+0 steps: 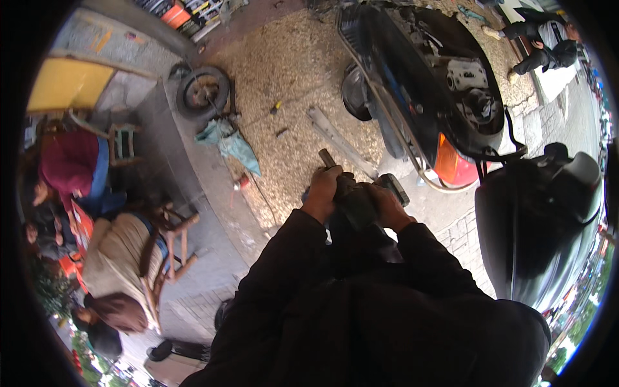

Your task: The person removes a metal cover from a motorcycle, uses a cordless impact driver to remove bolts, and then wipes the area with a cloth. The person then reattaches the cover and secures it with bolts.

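both hands clamped on the dark green, stubby metal power tool (353, 201): left hand (321, 191) wraps its upper-left end, right hand (387, 205) its lower-right, long axis slanting between them, chest-close.

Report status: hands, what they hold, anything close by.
Left hand and right hand both closed on a dark power tool at chest height. Scooter with body panels off just ahead. Grey bar on the gravel between.

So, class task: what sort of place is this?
Probably an open-air roadside motorbike repair spot: a stripped scooter with its seat off, a loose tyre on the gravel ground, and people seated on wooden chairs.
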Available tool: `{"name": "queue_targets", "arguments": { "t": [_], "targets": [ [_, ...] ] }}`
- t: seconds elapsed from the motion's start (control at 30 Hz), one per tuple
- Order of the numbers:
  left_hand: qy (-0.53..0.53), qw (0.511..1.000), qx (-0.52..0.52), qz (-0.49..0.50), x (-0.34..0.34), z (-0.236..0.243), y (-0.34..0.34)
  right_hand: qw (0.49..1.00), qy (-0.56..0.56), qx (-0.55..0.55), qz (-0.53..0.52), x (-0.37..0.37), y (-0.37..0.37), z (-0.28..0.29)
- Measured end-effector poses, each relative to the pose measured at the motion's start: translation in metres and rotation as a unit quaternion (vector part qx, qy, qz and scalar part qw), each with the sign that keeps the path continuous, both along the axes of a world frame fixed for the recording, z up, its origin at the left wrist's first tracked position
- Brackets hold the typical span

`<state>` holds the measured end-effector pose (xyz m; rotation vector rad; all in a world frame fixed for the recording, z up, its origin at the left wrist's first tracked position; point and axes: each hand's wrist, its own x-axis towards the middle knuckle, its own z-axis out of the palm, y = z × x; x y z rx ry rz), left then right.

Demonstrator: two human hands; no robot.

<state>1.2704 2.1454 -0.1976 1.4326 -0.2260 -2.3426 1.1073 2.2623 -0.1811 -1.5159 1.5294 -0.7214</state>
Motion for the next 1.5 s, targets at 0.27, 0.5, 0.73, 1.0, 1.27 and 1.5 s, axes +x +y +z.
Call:
{"name": "queue_targets", "arguments": {
  "t": [0.27,0.5,0.73,1.0,1.27,1.5],
  "targets": [
    [-0.023,0.996,0.031,-0.084,-0.055,0.046,-0.143,0.989,-0.052,-0.024,-0.139,-0.022,-0.107,0.03],
    [0.008,0.967,0.053,-0.25,-0.119,0.028,-0.242,0.96,-0.056,0.008,-0.275,-0.045,-0.172,0.034],
    [-0.012,0.891,0.063,-0.449,-0.154,0.021,-0.403,0.899,-0.034,0.031,-0.436,-0.01,-0.311,0.049],
    [-0.077,0.822,0.032,-0.563,-0.181,0.043,-0.525,0.755,-0.113,-0.024,-0.646,0.056,-0.457,0.029],
    [-0.065,0.676,-0.053,-0.732,-0.182,0.001,-0.518,0.581,-0.103,-0.082,-0.803,0.134,-0.526,-0.066],
    [-0.036,0.505,-0.151,-0.849,-0.156,-0.156,-0.474,0.304,-0.153,-0.163,-0.926,0.16,-0.565,-0.232]
  ]
}}
